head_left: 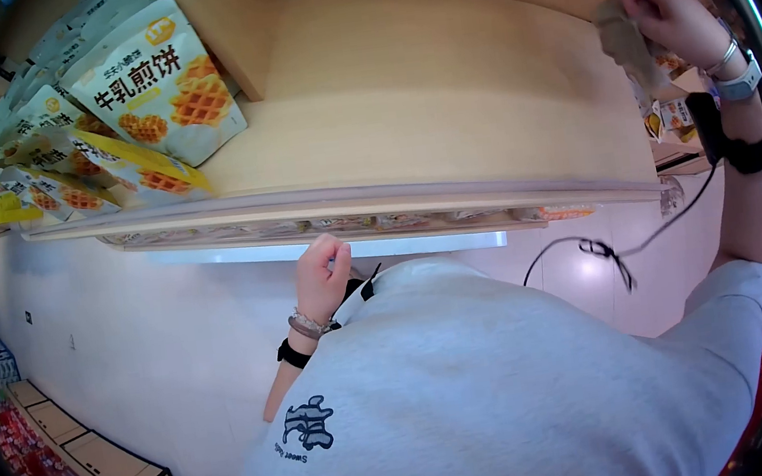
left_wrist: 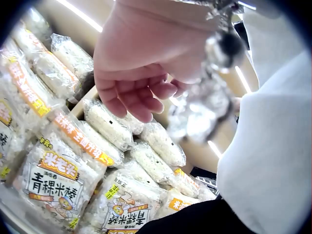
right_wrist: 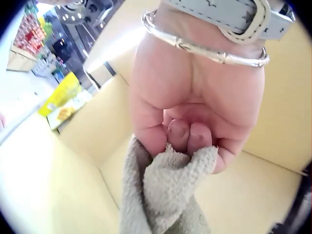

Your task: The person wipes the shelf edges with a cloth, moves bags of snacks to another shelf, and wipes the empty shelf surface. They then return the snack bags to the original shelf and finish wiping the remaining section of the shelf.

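A grey, fluffy cloth [right_wrist: 168, 195] hangs from my right hand [right_wrist: 197, 92], its top bunched in the curled fingers. In the head view the right hand [head_left: 669, 12] is at the far right end of a light wood shelf [head_left: 420, 90], and the cloth [head_left: 626, 51] droops below the fist. My left hand [head_left: 320, 283] hangs in front of the shelf's front edge, fingers loosely curled around nothing. Beneath that hand [left_wrist: 146, 53], the left wrist view has clear-wrapped puffed rice sticks [left_wrist: 56, 183] in rows.
Pouches of waffle biscuits [head_left: 158, 89] stand at the shelf's left end, beside an upright wood divider [head_left: 227, 28]. A black cable [head_left: 653, 243] dangles from the right wrist's camera. Low cabinets [head_left: 104, 458] line the floor at lower left.
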`<action>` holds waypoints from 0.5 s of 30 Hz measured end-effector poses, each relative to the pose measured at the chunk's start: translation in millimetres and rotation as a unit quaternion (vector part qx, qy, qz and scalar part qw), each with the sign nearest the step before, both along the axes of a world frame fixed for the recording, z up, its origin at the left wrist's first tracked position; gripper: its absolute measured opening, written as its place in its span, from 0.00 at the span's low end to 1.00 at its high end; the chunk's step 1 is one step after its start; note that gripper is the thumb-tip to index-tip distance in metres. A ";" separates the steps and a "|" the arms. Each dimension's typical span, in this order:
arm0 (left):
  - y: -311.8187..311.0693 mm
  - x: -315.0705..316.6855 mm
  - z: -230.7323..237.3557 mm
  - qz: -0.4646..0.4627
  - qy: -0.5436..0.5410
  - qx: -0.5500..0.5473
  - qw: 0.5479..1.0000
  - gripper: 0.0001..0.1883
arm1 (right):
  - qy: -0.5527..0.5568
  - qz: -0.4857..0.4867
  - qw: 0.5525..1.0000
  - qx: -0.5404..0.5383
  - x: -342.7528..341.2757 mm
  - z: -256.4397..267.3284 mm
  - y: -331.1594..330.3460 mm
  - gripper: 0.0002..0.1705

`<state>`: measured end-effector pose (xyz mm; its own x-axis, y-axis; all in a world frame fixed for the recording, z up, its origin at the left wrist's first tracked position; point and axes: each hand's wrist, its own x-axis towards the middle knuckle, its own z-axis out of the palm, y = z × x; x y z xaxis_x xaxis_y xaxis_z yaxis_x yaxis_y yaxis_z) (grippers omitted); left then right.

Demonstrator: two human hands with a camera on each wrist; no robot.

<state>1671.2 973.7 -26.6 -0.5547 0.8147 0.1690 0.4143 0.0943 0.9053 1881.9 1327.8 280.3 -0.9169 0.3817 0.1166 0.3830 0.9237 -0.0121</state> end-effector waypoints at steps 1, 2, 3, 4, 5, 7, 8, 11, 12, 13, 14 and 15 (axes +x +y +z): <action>-5.2 -6.4 -1.5 0.002 0.002 0.001 1.000 0.08 | 0.044 0.019 0.999 -0.020 -25.3 -0.6 -16.1 0.05; -10.5 -12.4 -3.3 0.003 0.003 0.002 1.000 0.08 | 0.088 0.037 0.995 -0.040 -52.1 -1.3 -34.0 0.04; -16.4 -17.9 -5.0 0.006 0.000 0.003 1.000 0.08 | -0.012 0.043 0.997 -0.067 -81.7 8.2 -53.7 0.06; -22.3 -23.7 -6.7 0.009 -0.002 0.003 1.000 0.08 | -0.087 0.047 0.993 -0.070 -110.0 12.0 -72.8 0.09; -27.9 -29.4 -8.2 0.012 -0.004 0.004 1.000 0.08 | -0.162 0.053 0.983 -0.073 -138.3 15.6 -91.9 0.12; -39.6 -41.2 -10.7 0.021 -0.010 -0.002 1.000 0.08 | -0.121 0.098 0.987 -0.029 -173.6 -17.6 -103.2 0.09; -45.0 -46.5 -12.0 0.026 -0.014 -0.005 1.000 0.08 | -0.030 0.139 0.990 -0.004 -187.9 -44.3 -100.4 0.04; -59.7 -59.1 -16.1 0.051 -0.016 0.016 0.998 0.08 | -0.074 0.174 0.977 -0.097 -216.6 -64.5 -124.4 0.12; -64.7 -62.9 -18.1 0.057 -0.017 0.013 0.998 0.09 | -0.033 0.204 0.975 -0.086 -223.0 -74.3 -124.9 0.13; -69.8 -67.1 -20.9 0.062 -0.019 0.010 0.998 0.09 | 0.008 0.233 0.969 -0.076 -229.9 -87.3 -124.2 0.14; -73.7 -70.3 -22.7 0.068 -0.021 0.006 0.997 0.09 | 0.049 0.261 0.962 -0.065 -235.8 -101.1 -123.9 0.15; -76.5 -72.5 -22.8 0.069 -0.025 0.005 0.997 0.09 | 0.039 0.260 0.962 -0.077 -238.8 -116.9 -125.8 0.18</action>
